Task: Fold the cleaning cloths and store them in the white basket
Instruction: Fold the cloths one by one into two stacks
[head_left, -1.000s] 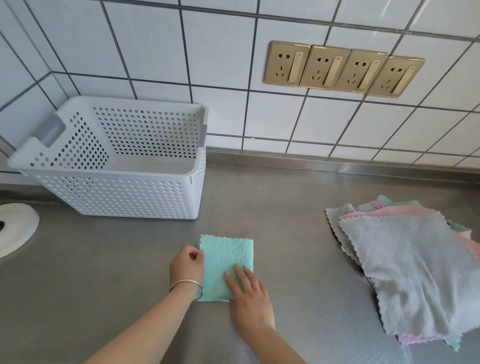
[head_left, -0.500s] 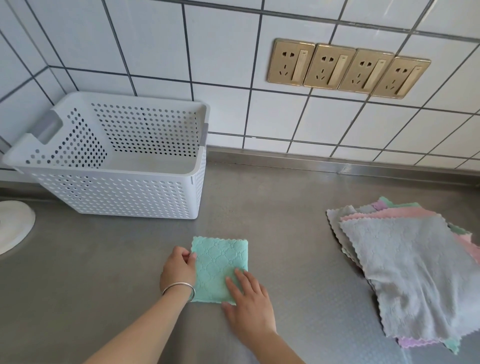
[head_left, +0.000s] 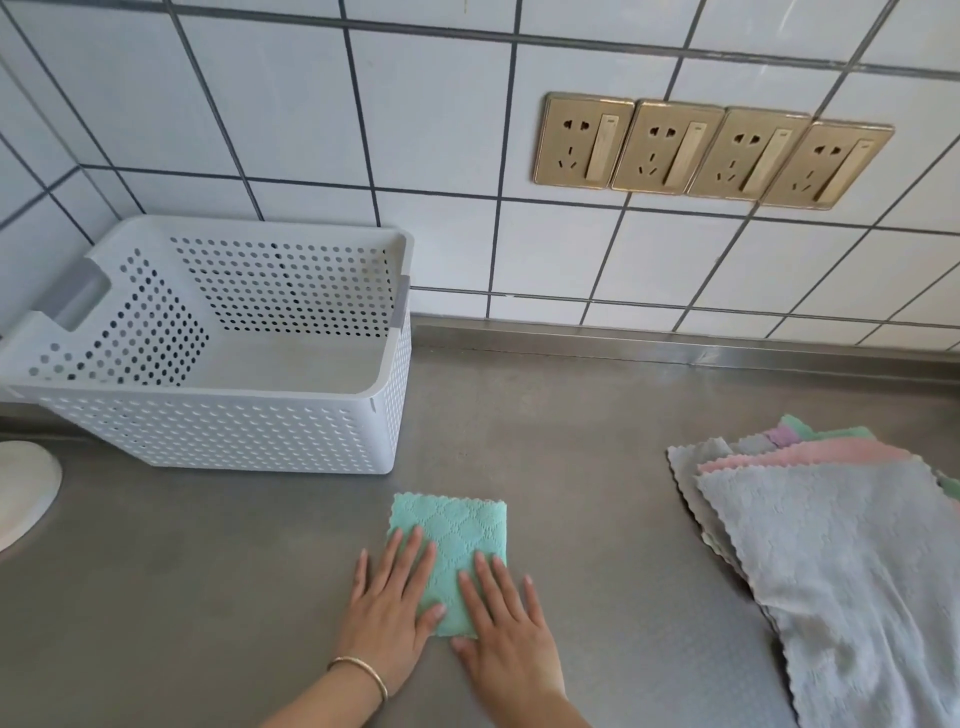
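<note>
Your left hand and right hand press flat, fingers straight, on the folded teal cloth | white basket beyond (empty) | risk: lifting one-handed may unfold it.

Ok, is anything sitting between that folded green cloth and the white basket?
Nothing visible does. The folded green cloth lies under both flat hands, left hand and right hand. Only bare counter separates it from the white basket, whose open top looks empty.

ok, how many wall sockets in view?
4, in one row on the tiled wall, upper right: first socket, second socket, third socket, fourth socket. None appear hidden.
</note>
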